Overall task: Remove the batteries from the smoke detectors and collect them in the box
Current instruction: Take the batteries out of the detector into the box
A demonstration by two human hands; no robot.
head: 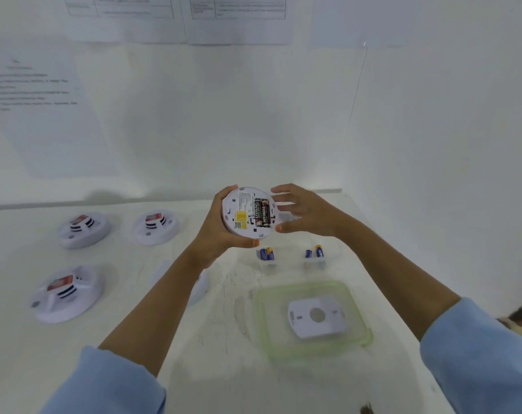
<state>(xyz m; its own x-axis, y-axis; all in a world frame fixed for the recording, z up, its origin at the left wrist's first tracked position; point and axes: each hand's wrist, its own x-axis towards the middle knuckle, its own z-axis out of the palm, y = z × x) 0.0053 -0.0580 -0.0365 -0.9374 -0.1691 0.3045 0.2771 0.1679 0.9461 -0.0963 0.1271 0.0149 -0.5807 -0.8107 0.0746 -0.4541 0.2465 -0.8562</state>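
The left hand (221, 231) is gripping a smoke detector (249, 213) back-up, batteries (261, 212) showing. At its three o'clock, the right hand (304, 213) is hovering, fingers spread. The box (295, 258) is sitting at five o'clock.

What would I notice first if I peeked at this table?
The round detector held up in the left hand, its black batteries showing. The right hand is open beside it. Below them stand blue batteries, and three more detectors sit at left.
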